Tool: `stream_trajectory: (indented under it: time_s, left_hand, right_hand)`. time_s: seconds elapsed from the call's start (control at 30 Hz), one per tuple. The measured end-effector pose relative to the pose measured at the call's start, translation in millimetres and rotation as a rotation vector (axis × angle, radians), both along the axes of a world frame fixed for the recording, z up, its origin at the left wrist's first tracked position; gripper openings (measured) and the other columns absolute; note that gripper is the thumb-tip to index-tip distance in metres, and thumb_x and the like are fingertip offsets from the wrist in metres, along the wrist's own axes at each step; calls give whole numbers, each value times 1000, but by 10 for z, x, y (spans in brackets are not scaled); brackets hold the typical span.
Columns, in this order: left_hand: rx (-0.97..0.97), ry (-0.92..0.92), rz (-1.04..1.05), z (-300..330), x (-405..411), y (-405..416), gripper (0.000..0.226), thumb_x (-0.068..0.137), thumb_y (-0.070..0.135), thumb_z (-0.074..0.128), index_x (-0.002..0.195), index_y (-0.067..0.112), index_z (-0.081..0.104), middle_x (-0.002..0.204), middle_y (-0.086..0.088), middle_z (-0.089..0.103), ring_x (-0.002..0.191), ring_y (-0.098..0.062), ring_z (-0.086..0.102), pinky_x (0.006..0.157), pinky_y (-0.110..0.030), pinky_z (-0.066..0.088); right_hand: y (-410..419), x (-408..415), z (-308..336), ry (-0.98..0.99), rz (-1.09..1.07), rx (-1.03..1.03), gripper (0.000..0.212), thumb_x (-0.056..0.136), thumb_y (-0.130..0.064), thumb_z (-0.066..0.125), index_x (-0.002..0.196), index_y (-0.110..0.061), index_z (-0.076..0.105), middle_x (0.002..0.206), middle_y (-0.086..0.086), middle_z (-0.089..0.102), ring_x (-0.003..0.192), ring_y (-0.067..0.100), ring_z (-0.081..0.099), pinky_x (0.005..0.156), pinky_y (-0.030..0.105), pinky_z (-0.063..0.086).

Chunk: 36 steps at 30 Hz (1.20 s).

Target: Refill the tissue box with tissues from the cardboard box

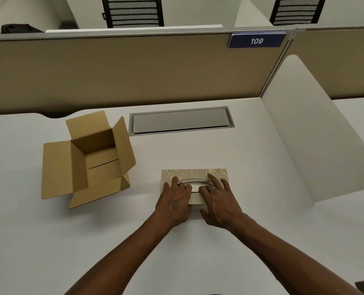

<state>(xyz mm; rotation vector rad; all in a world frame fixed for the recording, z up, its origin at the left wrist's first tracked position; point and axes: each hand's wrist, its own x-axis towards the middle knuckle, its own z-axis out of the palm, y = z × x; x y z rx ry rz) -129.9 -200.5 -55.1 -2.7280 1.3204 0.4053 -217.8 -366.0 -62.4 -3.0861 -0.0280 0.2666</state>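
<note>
A beige patterned tissue box (195,173) with a metal-rimmed oval slot (192,182) lies on the white desk in front of me. My left hand (175,200) rests flat on its left half, fingers spread beside the slot. My right hand (219,200) lies on its right half, fingers spread over the slot's right end. A sliver of white shows inside the slot. To the left stands the brown cardboard box (87,162) with its flaps open; its inside looks empty from here.
A grey cable-tray lid (180,121) is set into the white desk (251,158) behind the tissue box. A tan partition (134,69) with a "109" sign (256,40) closes the back. A white divider panel (311,133) stands on the right.
</note>
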Motion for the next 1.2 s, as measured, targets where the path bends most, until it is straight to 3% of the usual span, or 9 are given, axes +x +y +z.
stream_trajectory:
  time_s: [0.1,0.37,0.53,0.6,0.73,0.87,0.97,1.03,1.2]
  left_hand:
    - [-34,12,29,-89,-77,49,44,96,26,50,136,10,43,148,-18,41,147,-40,17,116,-56,29]
    - [-178,12,33,-279,-47,150,48,98,29,56,140,10,46,157,-16,31,147,-37,21,117,-51,31]
    - [-315,-8,59,-382,-126,207,57,89,26,69,139,7,51,153,-20,41,146,-39,30,116,-53,33]
    - [-470,-4,73,-432,-172,285,67,83,32,76,141,8,52,152,-18,43,146,-36,32,115,-52,36]
    - [-698,122,444,-423,-214,367,75,90,56,61,152,20,39,162,-7,29,153,-26,14,122,-45,22]
    - [-791,510,1013,-398,-100,372,76,93,57,54,157,28,24,159,-5,34,144,-26,36,112,-42,38]
    - [-764,792,1138,-412,24,386,58,98,51,50,150,25,40,147,-7,51,128,-27,52,102,-43,49]
    - [-736,799,1080,-422,39,399,49,101,50,45,143,25,49,142,-4,56,124,-25,54,101,-44,50]
    - [-723,757,1019,-458,18,411,57,100,56,39,148,27,43,148,-1,51,133,-27,48,108,-47,45]
  right_hand:
    - [16,-2,-5,-14,-24,17,46,83,-39,61,121,-13,62,130,12,65,152,38,27,119,60,26]
    - [37,-82,-146,-9,-112,126,49,92,-35,64,136,-15,55,143,8,56,154,35,22,117,65,28]
    - [61,-207,-303,-230,-109,170,54,88,-28,73,137,-10,59,141,20,56,146,42,38,115,67,31]
    - [40,-285,-364,-334,-143,244,65,88,-40,73,144,-12,56,148,24,49,146,41,38,118,62,31]
    - [45,-359,-366,-453,-552,493,75,89,-56,68,150,-21,43,156,13,37,147,28,34,115,43,35]
    - [-52,-286,-351,-264,-1109,1008,63,96,-55,59,149,-22,46,146,7,54,130,26,54,104,36,45]
    - [-136,-273,-351,-172,-1086,1068,46,102,-52,49,131,-21,65,128,2,71,112,21,63,88,31,46]
    - [-153,-290,-350,-168,-1025,1040,45,104,-51,45,130,-22,67,125,1,72,110,20,64,86,30,44]
    - [-149,-310,-373,-179,-959,1016,50,104,-54,41,137,-23,63,129,0,70,114,20,62,88,30,44]
